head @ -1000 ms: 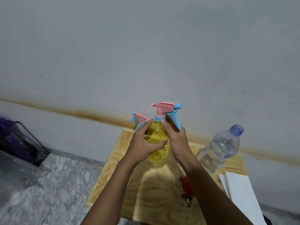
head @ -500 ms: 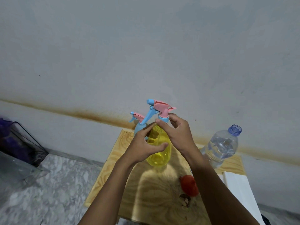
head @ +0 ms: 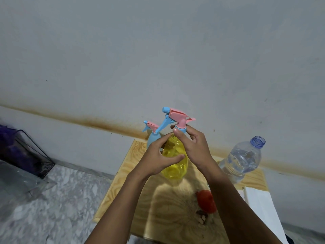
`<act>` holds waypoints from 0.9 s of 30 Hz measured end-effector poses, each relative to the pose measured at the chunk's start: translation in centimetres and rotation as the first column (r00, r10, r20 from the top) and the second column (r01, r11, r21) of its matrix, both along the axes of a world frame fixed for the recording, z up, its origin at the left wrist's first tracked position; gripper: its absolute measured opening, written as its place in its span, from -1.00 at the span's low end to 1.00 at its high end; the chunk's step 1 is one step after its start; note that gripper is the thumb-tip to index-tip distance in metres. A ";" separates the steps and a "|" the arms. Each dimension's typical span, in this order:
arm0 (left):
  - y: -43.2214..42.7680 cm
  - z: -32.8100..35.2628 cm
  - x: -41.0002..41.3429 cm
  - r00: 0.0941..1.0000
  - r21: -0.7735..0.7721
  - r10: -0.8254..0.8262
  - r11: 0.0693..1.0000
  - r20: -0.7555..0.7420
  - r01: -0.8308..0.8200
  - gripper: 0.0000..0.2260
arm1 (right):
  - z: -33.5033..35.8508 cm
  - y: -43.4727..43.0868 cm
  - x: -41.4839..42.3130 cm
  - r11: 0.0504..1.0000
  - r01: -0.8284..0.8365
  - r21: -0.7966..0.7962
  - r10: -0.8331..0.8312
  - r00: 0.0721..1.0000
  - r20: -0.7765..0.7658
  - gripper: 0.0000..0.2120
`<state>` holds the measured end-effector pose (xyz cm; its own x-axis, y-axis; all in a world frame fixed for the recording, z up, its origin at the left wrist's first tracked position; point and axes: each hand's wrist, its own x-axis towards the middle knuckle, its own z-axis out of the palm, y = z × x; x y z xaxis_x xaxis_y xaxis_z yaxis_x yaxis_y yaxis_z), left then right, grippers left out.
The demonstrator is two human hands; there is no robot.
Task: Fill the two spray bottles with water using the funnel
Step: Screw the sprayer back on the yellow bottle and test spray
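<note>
Yellow spray bottle (head: 175, 166) is standing upright around the middle of the table (head: 167, 208). The left hand (head: 156, 159) is wrapping round its body and the right hand (head: 195, 147) is pinching the collar (head: 182, 129) under the trigger. I'd be bracing the body and twisting just the collar, then lifting straight up. Blue spray bottle (head: 153, 140) is sitting just behind at 11 o'clock, red funnel (head: 206, 201) at 5, open water bottle (head: 241, 161) at 3.

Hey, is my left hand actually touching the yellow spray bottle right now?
Touching. The head view shows the left hand wrapped around the yellow spray bottle, thumb across its front.
</note>
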<state>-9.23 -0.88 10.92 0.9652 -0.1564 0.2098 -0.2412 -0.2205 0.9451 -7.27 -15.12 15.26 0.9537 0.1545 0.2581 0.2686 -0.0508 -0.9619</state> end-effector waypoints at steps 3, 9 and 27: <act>-0.2 -0.3 0.1 1.000 -0.012 0.003 1.000 0.002 -0.003 -0.47 | -0.1 0.6 0.0 0.998 0.054 -0.033 -0.053 0.998 0.018 -0.92; 0.6 -1.5 0.3 0.992 -0.032 0.061 0.997 -0.108 -0.064 -0.42 | -0.1 0.2 -0.1 0.998 0.065 0.005 -0.065 0.998 -0.019 -0.96; 2.2 -4.5 -2.1 0.857 -0.142 -0.285 0.958 -0.429 0.248 -0.52 | -2.7 -0.9 0.2 0.966 -0.247 0.070 0.254 0.881 -0.398 -0.67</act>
<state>-11.33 1.37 6.43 0.8831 -0.4219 -0.2052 0.1658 -0.1285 0.9778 -7.08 -15.99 12.52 0.9062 0.4015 -0.1329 -0.1380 -0.0163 -0.9903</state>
